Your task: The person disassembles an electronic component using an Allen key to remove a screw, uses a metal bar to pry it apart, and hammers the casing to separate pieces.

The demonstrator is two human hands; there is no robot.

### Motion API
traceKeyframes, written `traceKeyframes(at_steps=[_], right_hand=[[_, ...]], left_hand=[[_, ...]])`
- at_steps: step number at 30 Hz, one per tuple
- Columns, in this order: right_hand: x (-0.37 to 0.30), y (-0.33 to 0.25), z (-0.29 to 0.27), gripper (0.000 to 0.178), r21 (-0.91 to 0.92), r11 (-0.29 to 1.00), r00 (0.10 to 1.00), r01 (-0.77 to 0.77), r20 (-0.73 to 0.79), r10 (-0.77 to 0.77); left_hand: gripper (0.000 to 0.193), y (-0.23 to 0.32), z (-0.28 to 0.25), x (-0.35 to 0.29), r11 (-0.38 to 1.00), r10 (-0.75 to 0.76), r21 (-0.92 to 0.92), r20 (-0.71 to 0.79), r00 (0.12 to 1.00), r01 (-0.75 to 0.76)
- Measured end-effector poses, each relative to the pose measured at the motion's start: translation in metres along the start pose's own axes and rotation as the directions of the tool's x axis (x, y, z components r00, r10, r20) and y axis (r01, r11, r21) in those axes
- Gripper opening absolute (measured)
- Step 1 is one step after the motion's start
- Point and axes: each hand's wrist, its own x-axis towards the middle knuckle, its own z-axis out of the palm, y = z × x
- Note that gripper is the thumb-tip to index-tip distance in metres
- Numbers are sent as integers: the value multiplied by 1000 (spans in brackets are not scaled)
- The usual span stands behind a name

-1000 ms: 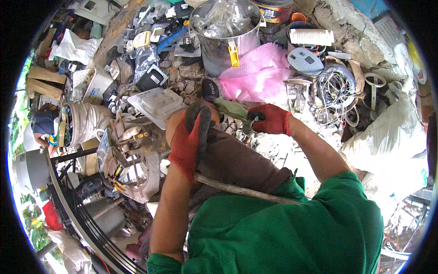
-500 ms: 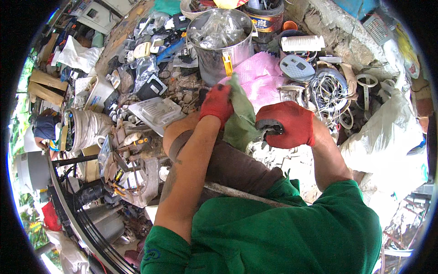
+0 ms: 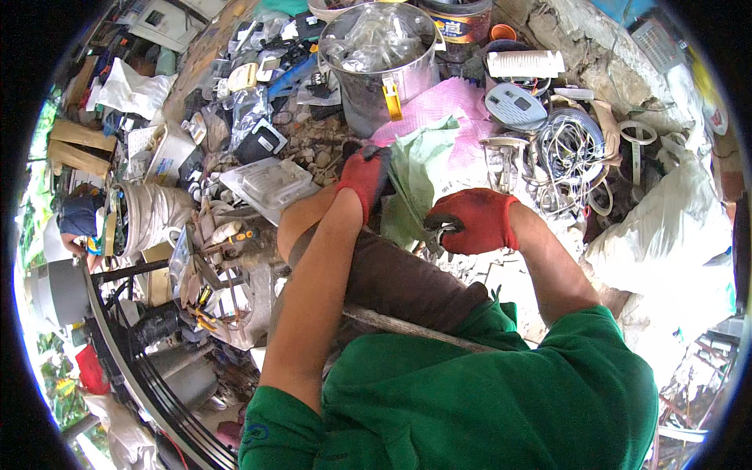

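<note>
My left hand [image 3: 364, 178], in a red glove with a dark palm, is closed on the edge of a thin pale green sheet [image 3: 419, 160]. The sheet hangs creased above my knee; whether it is cloth or plastic I cannot tell. My right hand [image 3: 479, 222], gloved alike, is closed beside the sheet's lower right part. A small dark and grey metallic bit shows at its fingers, too hidden to name. Behind the sheet lies a pink bubbled wrap [image 3: 446, 106]. Beyond it stands a metal pot [image 3: 368, 98] of clear bulb-like pieces, with a yellow clip [image 3: 392, 99] on its side.
Coiled wires [image 3: 572, 149] and a grey oval plastic part [image 3: 515, 107] lie to the right, near a white sack [image 3: 658, 215]. On the left are a white plastic housing [image 3: 270, 186], a wrapped bucket [image 3: 153, 219] and scattered scrap. A wooden stick [image 3: 415, 329] crosses my lap.
The green sheet has spread wider and its top has swung right. My right hand has moved left and slightly down; my left hand has shifted slightly left.
</note>
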Motion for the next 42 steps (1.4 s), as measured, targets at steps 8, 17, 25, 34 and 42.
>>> traceKeyframes(at_steps=[8, 17, 25, 34, 42], right_hand=[[32, 78, 33, 54, 384, 917, 991, -112, 116, 72], [29, 74, -12, 59, 657, -421, 725, 625, -689, 0], [132, 51, 50, 26, 695, 598, 697, 400, -654, 294], [159, 119, 103, 52, 923, 175, 807, 343, -385, 448], [88, 134, 60, 86, 264, 861, 131, -435, -927, 350]], left_hand=[[37, -39, 0, 7, 524, 169, -851, 63, 984, -35], [22, -27, 12, 8, 521, 156, -853, 106, 982, 10], [29, -27, -7, 5, 724, -18, -676, -220, 975, -138], [29, -18, 19, 8, 772, 243, -556, -190, 951, -308], [29, -1, 2, -4, 555, 197, -800, -140, 970, -228]])
